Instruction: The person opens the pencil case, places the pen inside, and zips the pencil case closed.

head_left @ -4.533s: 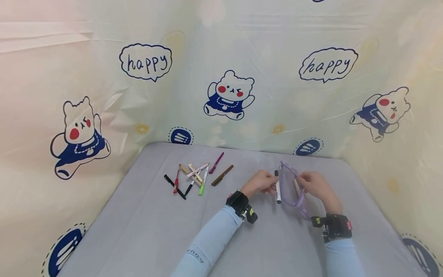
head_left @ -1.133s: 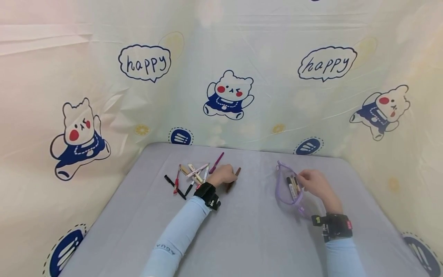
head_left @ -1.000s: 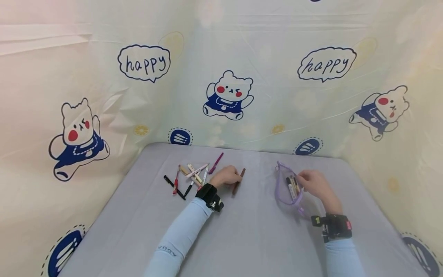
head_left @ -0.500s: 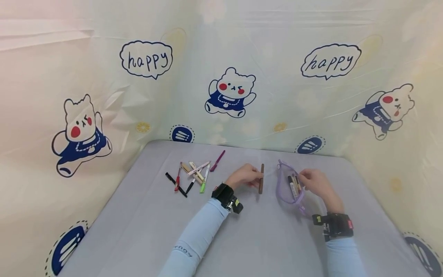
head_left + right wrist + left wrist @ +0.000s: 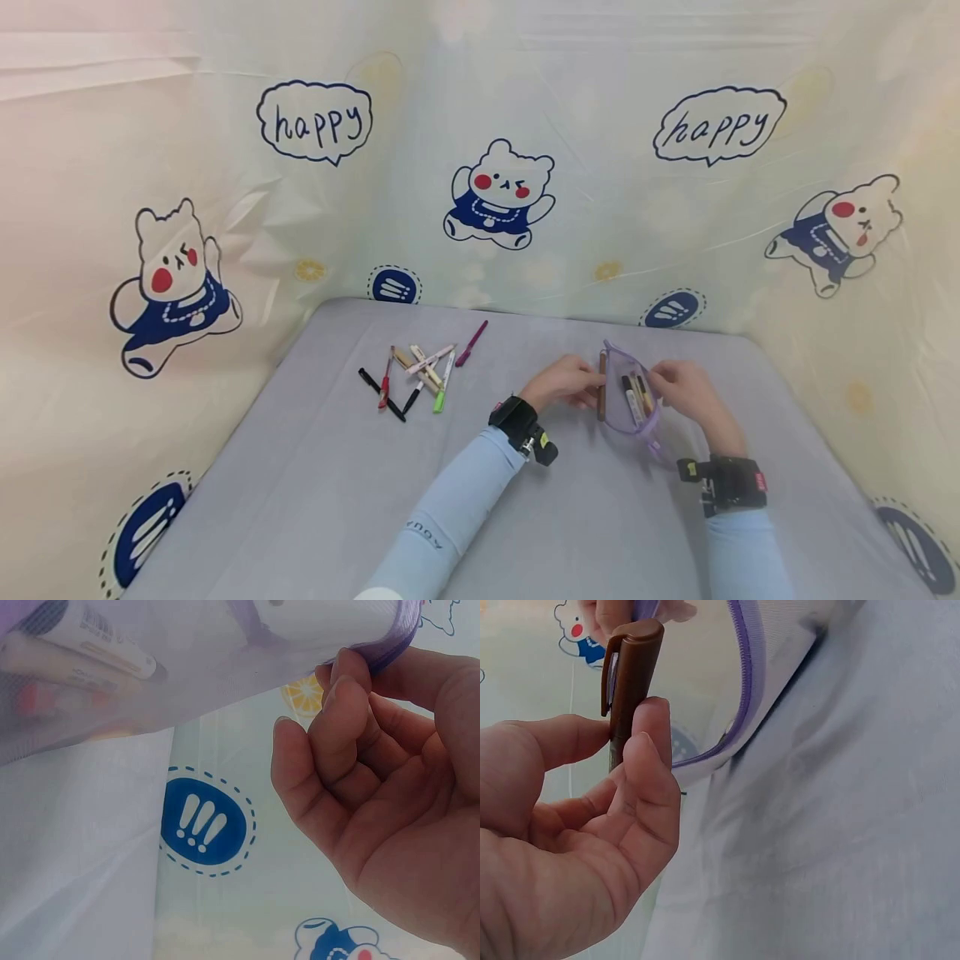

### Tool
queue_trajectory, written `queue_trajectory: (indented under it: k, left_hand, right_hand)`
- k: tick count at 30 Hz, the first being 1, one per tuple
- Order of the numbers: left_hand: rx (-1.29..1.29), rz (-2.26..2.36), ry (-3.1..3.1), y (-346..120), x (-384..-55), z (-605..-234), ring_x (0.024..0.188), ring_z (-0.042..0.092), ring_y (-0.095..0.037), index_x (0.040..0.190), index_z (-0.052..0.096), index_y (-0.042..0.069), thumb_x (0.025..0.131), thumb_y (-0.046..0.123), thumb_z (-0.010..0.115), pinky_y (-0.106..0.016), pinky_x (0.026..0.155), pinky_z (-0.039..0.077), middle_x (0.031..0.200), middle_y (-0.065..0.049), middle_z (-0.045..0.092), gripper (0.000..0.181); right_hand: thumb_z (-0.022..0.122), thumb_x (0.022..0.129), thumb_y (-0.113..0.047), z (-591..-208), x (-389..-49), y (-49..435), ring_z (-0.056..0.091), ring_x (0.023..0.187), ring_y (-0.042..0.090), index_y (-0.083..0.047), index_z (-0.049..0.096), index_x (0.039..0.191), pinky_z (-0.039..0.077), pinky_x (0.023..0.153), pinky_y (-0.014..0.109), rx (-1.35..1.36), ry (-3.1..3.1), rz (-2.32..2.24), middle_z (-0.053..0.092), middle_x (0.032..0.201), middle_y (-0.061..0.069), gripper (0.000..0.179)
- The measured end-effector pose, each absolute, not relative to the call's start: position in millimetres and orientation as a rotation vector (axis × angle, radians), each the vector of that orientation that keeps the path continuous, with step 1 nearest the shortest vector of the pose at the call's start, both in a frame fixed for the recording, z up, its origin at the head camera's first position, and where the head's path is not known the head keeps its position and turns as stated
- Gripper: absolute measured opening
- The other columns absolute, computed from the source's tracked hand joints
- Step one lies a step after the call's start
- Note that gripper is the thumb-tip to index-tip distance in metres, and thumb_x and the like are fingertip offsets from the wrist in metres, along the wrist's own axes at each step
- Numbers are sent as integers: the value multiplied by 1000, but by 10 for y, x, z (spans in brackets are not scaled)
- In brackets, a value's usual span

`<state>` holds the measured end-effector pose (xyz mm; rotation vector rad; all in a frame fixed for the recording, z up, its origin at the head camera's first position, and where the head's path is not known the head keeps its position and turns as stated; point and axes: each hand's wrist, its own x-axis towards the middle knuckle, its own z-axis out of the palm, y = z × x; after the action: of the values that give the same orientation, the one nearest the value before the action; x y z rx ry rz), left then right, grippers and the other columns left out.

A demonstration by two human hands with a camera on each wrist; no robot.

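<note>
My left hand (image 5: pixel 568 382) pinches a brown capped pen (image 5: pixel 602 385) between thumb and fingers, upright at the left edge of the pouch mouth. In the left wrist view the pen's brown cap and clip (image 5: pixel 634 671) stick up above my fingertips. A purple see-through mesh pencil pouch (image 5: pixel 622 427) stands with its zip mouth spread wide. My right hand (image 5: pixel 686 396) pinches its right rim between thumb and fingers. Inside lie several pens, among them a white marker with a black end (image 5: pixel 632 401). Through the mesh in the right wrist view shows a barcoded white marker (image 5: pixel 105 637).
Several pens lie in a loose pile at the table's left: a black pen (image 5: pixel 381 394), a red pen (image 5: pixel 386 383), a green-capped pen (image 5: pixel 444 383) and a pale pink pen (image 5: pixel 431 358). A purple pen (image 5: pixel 472 342) lies just behind. A printed curtain (image 5: pixel 600 167) surrounds the grey table (image 5: pixel 450 467).
A white marker held by my left hand earlier is now inside the pouch. The left hand then took the brown pen from the table and carried it right. My right hand stays at the rim.
</note>
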<state>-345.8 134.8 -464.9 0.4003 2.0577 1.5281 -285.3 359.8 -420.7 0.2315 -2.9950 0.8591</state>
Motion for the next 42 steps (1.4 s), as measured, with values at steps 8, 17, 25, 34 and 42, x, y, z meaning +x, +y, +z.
queue_trajectory:
  k: [8, 17, 25, 34, 42]
  left_hand:
    - [383, 1558, 2034, 1506, -3433, -4658, 65, 69, -17, 90, 68, 4, 96, 25, 62, -28, 60, 57, 79, -9, 70, 23]
    - [490, 1597, 1936, 1549, -3418, -4648, 73, 71, -20, 111, 64, -7, 101, 23, 53, -34, 70, 60, 83, -12, 71, 34]
    - [600, 1526, 2046, 1439, -3457, -4607, 74, 70, -18, 117, 63, -6, 102, 22, 51, -33, 70, 59, 86, -11, 70, 34]
    - [691, 1308, 2384, 1228, -3453, -4442, 75, 67, -11, 115, 64, 5, 99, 21, 52, -24, 65, 56, 89, -2, 68, 26]
    - [744, 1040, 2689, 929, -3583, -4456, 68, 60, -7, 95, 65, 13, 95, 20, 52, -20, 59, 46, 83, 3, 64, 15]
  right_hand:
    - [52, 99, -18, -4169, -2846, 3565, 65, 81, 21, 6, 65, 110, 54, 66, 31, 212, -3023, 837, 71, 94, 17, 29]
    - [53, 98, -16, -4191, -2844, 3575, 65, 75, 19, 6, 66, 107, 53, 63, 30, 234, -3000, 845, 72, 92, 17, 27]
    - [52, 99, -17, -4199, -2851, 3608, 65, 81, 21, 5, 66, 109, 55, 66, 31, 205, -3009, 867, 71, 95, 17, 28]
    - [51, 99, -16, -4179, -2857, 3627, 66, 82, 23, 6, 65, 109, 56, 67, 33, 224, -3000, 859, 71, 95, 19, 28]
    - [52, 99, -17, -4193, -2856, 3617, 65, 78, 19, 5, 66, 110, 53, 65, 30, 223, -3013, 830, 71, 95, 17, 28]
